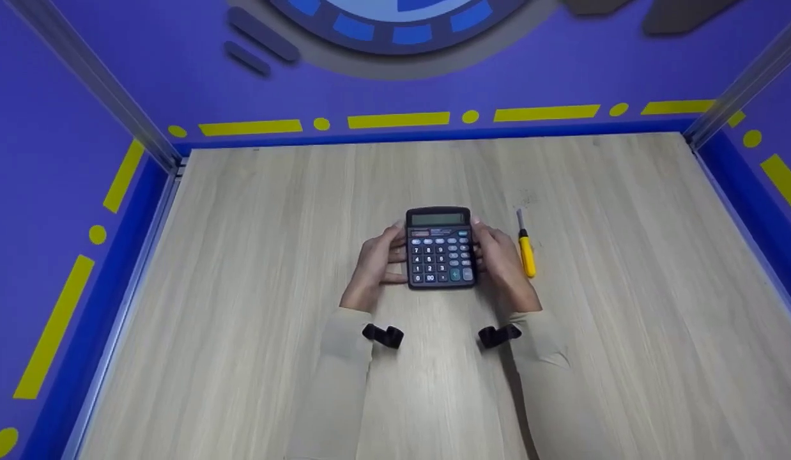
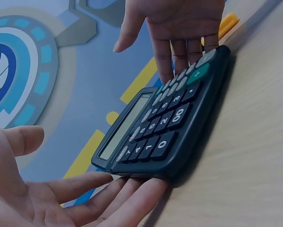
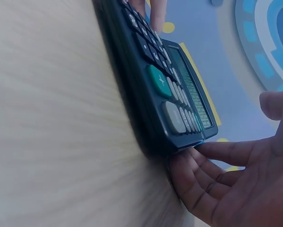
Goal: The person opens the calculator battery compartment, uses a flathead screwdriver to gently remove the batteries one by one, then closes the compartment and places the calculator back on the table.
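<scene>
A black desk calculator [image 1: 441, 255] lies face up on the wooden table, its display toward the back wall. At its left side is my left hand [image 1: 374, 260]; in the left wrist view that hand's extended fingers [image 2: 132, 201] meet the calculator's edge, and the thumb stands off it. My right hand [image 1: 499, 253] touches the opposite side. The right wrist view shows the right fingers [image 3: 191, 177] at the lower edge, tips partly hidden, with the thumb raised away from the keys. Neither thumb presses on the calculator [image 3: 155, 90].
Just right of my right hand lies a screwdriver [image 1: 528, 257] with a yellow handle, its shaft pointing to the back. Blue panels with yellow marks [image 1: 399, 120] border the wooden table [image 1: 242, 255] at the back and sides. Black wrist mounts [image 1: 384, 335] sit at both sleeves.
</scene>
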The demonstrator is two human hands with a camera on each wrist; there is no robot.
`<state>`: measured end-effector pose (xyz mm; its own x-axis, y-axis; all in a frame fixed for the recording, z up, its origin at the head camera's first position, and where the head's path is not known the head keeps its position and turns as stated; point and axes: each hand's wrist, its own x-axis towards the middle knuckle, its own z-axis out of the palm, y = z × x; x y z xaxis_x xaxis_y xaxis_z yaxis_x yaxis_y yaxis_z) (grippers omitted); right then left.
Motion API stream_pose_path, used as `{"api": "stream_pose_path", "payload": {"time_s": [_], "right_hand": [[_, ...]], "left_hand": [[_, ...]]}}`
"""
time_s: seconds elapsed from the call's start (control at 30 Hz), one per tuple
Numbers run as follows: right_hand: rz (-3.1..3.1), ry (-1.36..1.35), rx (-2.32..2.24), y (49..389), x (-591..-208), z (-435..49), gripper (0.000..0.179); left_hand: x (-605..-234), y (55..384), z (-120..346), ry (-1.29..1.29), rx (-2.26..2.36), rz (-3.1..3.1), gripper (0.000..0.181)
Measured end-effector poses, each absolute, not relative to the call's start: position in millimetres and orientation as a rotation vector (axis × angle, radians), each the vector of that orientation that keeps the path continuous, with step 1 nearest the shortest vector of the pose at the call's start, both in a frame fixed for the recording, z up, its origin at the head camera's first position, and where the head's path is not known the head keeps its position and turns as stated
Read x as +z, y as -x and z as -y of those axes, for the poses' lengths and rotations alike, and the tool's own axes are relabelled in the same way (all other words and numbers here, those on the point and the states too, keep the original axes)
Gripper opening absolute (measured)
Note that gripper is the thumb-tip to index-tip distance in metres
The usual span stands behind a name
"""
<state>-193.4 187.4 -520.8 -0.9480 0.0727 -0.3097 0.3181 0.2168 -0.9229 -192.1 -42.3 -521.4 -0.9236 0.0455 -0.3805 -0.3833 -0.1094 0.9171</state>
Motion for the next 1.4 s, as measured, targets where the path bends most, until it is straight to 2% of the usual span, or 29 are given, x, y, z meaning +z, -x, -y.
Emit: {"api": "stream_pose_path", "payload": {"time_s": [0.33, 0.67, 1.4], "right_hand": [[-2.316, -0.308, -1.8, 196.8, -520.9, -186.4, 0.049], [-2.385, -0.258, -1.754, 193.7, -512.8, -189.6, 0.065], [-2.403, -0.281, -1.768, 183.6, -500.9, -194.2, 0.076]], "left_hand": [[-520.2, 192.9, 42.1, 0.415, 2.11, -1.864, 0.051], [-515.3, 192.0, 40.6, 0.327, 2.104, -1.923, 0.067], [-506.5, 186.4, 39.6, 0.258, 2.108, -1.913, 0.075]]}}
